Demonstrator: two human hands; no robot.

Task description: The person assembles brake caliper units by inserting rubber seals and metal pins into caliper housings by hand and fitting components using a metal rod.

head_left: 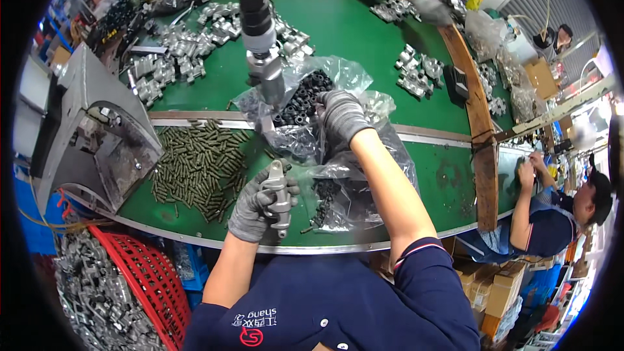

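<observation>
Gripping at 7 o'clock: gloved left hand [251, 211] closed around grey metal casting [280, 200]; likely rigid, moderately heavy, slick; best held mid-body. Gloved right hand [343, 116], 1 o'clock, at black ring-shaped parts [304, 96] in clear plastic bag [348, 71]; finger closure: cannot tell.

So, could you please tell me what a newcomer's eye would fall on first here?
Probably the vertical power driver at upper centre-left, pointing down. Below it, the gloved left hand holds a silver casting; the gloved right hand reaches to black rings in a clear bag. A red plastic basket shows at lower left.
</observation>
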